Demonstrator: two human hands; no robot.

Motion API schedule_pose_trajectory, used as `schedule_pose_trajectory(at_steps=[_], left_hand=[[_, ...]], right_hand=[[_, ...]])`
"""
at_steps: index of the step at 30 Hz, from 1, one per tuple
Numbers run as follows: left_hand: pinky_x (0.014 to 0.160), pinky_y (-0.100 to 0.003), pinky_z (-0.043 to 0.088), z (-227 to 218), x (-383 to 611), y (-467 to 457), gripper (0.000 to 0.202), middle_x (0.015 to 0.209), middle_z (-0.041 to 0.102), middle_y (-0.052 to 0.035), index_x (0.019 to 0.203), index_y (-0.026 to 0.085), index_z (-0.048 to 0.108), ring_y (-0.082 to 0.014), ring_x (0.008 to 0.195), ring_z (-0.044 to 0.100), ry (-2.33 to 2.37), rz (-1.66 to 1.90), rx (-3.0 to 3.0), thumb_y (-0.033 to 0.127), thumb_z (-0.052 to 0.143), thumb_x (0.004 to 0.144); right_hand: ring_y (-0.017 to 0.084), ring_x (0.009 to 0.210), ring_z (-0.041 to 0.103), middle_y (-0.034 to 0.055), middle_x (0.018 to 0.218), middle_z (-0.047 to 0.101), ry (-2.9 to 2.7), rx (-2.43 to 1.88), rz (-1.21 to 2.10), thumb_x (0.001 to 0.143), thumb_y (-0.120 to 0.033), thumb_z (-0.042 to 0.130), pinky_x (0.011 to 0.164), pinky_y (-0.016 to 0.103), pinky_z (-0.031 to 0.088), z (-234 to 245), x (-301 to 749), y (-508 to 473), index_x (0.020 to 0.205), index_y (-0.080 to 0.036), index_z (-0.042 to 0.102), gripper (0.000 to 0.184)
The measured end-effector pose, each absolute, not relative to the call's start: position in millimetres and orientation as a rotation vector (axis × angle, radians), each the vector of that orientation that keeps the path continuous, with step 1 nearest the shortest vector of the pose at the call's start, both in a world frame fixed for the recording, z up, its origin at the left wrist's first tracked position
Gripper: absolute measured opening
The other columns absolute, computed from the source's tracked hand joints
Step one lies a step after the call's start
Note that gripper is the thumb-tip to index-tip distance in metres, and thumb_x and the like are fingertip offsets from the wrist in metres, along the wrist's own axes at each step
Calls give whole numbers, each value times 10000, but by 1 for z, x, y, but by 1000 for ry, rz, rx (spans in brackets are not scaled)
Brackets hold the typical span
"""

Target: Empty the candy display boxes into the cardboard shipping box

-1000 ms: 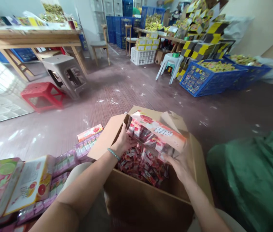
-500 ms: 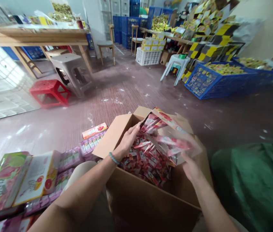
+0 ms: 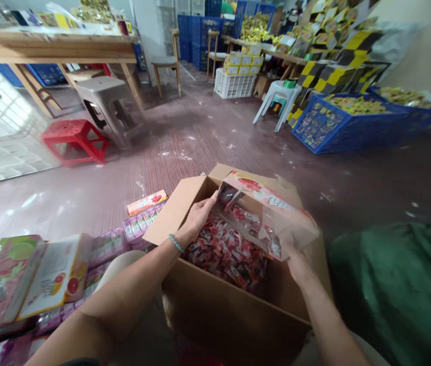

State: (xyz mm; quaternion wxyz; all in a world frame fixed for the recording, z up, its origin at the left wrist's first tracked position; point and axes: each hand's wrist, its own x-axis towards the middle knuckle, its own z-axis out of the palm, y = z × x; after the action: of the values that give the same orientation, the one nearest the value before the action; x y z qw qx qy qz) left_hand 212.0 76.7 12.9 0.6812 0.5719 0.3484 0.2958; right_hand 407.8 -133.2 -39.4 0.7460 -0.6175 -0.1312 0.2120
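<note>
The printed window box (image 3: pixel 263 194), a few packets showing inside, is held tilted above the opening of the brown carton (image 3: pixel 234 300). The left hand (image 3: pixel 199 216) grips its left end, inside the carton's left flap (image 3: pixel 177 206); the right hand (image 3: pixel 295 259) grips its right end, near the carton's right edge. Small packets (image 3: pixel 231 254) lie below the carton's rim. Purple packs (image 3: pixel 145 223) sit beyond the left flap, a green sack (image 3: pixel 409 284) close on the carton's right; open floor (image 3: pixel 208 134) stretches beyond its far edge.
</note>
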Motion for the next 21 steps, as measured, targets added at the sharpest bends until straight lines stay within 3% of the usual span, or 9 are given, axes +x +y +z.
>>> schedule_pose_trajectory(at_steps=[5,9,12,16,18,21], left_hand=[[693,-352,524,-7,211,73,764,782,735,-123,995,134,802,-234,681,634,951,224,1264,809,464,875],[623,-310,500,-16,203,70,744,793,720,-114,996,116,779,-205,630,631,949,241,1179,808,557,833],[614,-287,473,-14,198,71,747,794,716,-114,1012,103,780,-185,630,623,811,200,1090,795,547,851],[615,-270,473,-6,196,78,528,746,707,-83,978,113,767,-157,598,615,794,331,967,590,541,966],[625,-264,496,-3,197,81,396,708,697,-72,907,120,739,-153,590,632,768,397,793,401,484,1018],[642,-259,525,-4,200,78,304,610,650,-51,756,128,658,-143,555,633,735,384,578,146,449,976]], right_hand=[[243,944,700,23,1091,722,-372,-1312,394,564,-516,928,814,379,608,-27,408,-139,1151,-268,681,684],[225,1000,678,39,1104,720,-523,-1441,302,662,-463,889,893,341,570,-26,410,-146,1163,-228,698,586],[255,1025,672,49,1059,727,-452,-1402,276,649,-521,887,874,374,583,-29,408,-147,1141,-213,694,612],[296,1087,676,64,1059,737,-263,-1332,419,534,-649,913,872,404,602,-27,390,-147,1146,-219,679,784],[305,1103,684,63,1087,742,-168,-1291,517,573,-721,866,862,429,614,-23,377,-149,1198,-243,661,813],[300,1119,689,45,1119,747,-121,-1224,523,677,-767,778,865,458,619,-14,361,-153,1261,-283,642,770]])
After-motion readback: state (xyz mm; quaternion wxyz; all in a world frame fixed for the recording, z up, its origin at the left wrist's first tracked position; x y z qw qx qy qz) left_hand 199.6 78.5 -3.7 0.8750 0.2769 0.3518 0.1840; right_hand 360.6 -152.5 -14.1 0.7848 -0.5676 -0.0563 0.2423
